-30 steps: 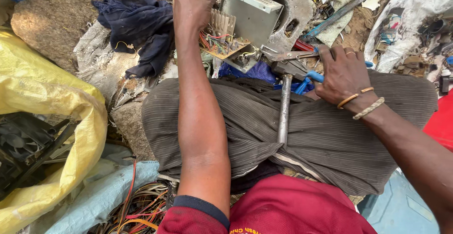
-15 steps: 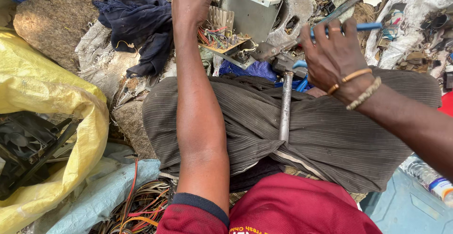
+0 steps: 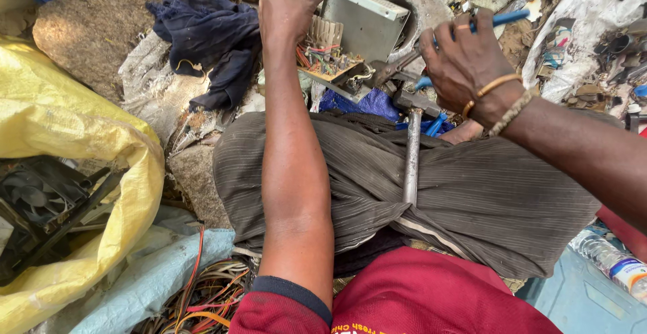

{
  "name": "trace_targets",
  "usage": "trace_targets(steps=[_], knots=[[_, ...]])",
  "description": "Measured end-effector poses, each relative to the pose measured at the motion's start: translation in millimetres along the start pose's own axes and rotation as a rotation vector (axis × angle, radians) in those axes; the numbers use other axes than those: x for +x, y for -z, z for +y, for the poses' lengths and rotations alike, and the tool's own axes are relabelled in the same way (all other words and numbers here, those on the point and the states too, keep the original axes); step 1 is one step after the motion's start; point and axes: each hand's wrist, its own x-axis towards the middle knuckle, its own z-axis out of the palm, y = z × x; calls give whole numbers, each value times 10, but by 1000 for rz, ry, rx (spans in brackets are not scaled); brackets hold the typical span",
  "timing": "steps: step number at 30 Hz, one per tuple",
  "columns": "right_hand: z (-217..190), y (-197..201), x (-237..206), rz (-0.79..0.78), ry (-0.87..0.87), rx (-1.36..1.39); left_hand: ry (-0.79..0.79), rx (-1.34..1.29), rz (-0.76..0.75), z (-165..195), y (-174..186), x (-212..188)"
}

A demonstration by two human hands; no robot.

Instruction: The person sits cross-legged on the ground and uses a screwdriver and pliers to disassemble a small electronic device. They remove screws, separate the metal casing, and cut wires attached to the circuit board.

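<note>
Two hands worked over scrap electronics, a hammer resting in the lap.

Nearest, the hammer [image 3: 411, 152] lay handle-down across the dark striped trousers [image 3: 472, 192], untouched. Farther out at 1 o'clock, the right hand [image 3: 472, 64] was clenched around blue-handled pliers [image 3: 502, 18]. At 12 o'clock the left hand [image 3: 286, 10] gripped the grey metal casing [image 3: 367, 20], its circuit board [image 3: 333, 64] exposed just below.

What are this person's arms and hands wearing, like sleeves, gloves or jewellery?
Both hands are bare, no gloves. The left arm is uncovered up to a short red sleeve with a dark blue cuff near the shoulder. The right wrist carries three bracelets: two thin orange bands and a pale braided one. A ring sits on one finger of the right hand. The right forearm is bare too.
</note>
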Motion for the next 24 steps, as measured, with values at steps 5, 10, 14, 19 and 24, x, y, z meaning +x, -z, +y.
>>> trace_targets(steps=[5, 10, 14, 19, 24], knots=[[45, -60, 136, -177, 69, 227, -30, 4, 13, -13, -21, 2], [138, -162, 149, -194, 76, 359, -43, -24, 19, -18, -5, 1], [34, -290, -17, -130, -32, 433, -49, -118, -20, 27, 73, -20], [-12, -449, -384, -151, -331, 666, -255, -432, 84, 114, 339, -133], [131, -577, -587, -210, -448, 730, 15, -648, 180, 38, 408, -76]])
